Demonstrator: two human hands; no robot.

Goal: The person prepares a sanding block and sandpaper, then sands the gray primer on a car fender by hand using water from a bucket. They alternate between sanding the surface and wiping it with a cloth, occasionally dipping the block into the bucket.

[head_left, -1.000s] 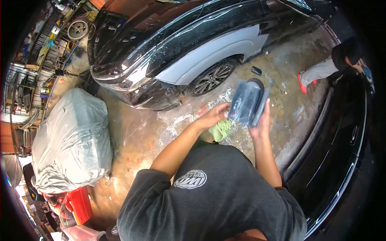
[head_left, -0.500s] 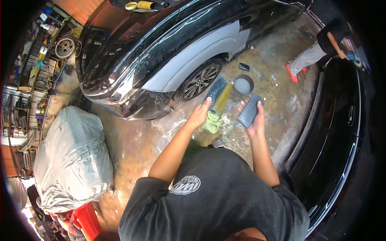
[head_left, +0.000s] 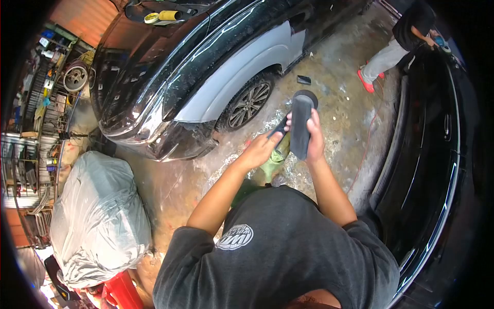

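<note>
My right hand (head_left: 316, 138) is closed around a long dark grey sanding block (head_left: 300, 129), tilted up with its narrow end toward the floor bucket. Just left of it, my left hand (head_left: 262, 150) pinches a dark sheet of sandpaper (head_left: 279, 127), seen nearly edge-on now. The block overlaps part of the sheet in this view. A light green cloth (head_left: 272, 164) shows just below my left fingers, beside an olive-yellow strip (head_left: 284, 145). Behind the block's upper end, the round bucket (head_left: 312, 96) is partly hidden.
A black car with a grey front fender (head_left: 239, 77) stands ahead. Its wheel (head_left: 250, 105) is close by. A small dark block (head_left: 303, 80) lies on the floor. Another black car (head_left: 427, 149) is at right, with a person (head_left: 396, 49) beside it. A covered bulky object (head_left: 100, 211) sits left.
My hands have come together, the right one moving left and up with the sanding block. The block and the sandpaper have turned, and the block now covers much of the bucket.
</note>
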